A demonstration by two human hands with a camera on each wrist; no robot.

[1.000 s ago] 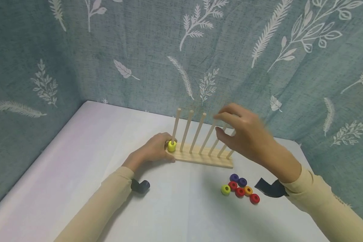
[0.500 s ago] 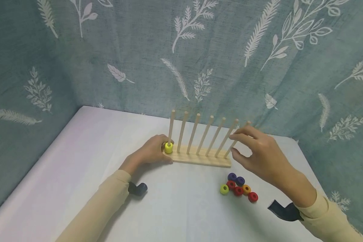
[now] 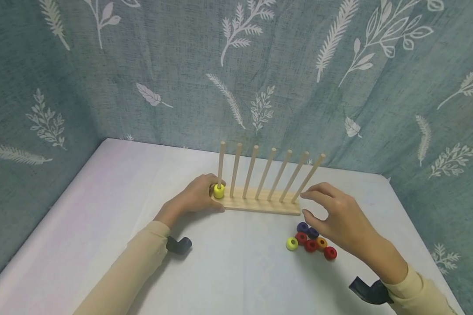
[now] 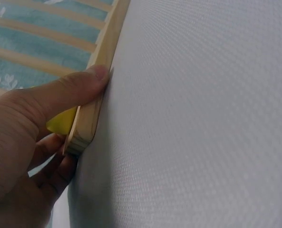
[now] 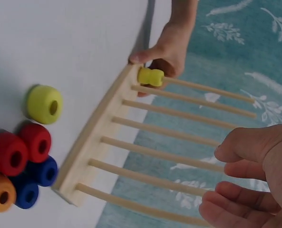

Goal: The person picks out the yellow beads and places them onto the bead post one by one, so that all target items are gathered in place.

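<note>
A wooden peg rack (image 3: 260,205) with a row of several upright pegs stands on the white table. My left hand (image 3: 197,194) grips its left end, the thumb (image 4: 91,83) along the front edge and the fingers behind. Two yellow beads (image 5: 150,77) are stacked on the leftmost peg, close to that hand. Off the rack's right end, my right hand (image 3: 337,214) hovers with thumb and fingers apart, holding nothing. Just below it lie loose beads: a yellow-green one (image 3: 292,243), red ones (image 3: 311,246), blue-purple ones (image 3: 302,227) and an orange one (image 3: 321,243).
Behind the table hangs a grey-green curtain (image 3: 181,109) with white leaf prints, which also covers both sides. A dark curved piece (image 3: 179,246) sits at the left wrist and a similar dark piece (image 3: 370,291) at the right wrist.
The right hand has moved from above the rack's pegs to the right and down, to near the loose beads. The left hand keeps its grip on the rack.
</note>
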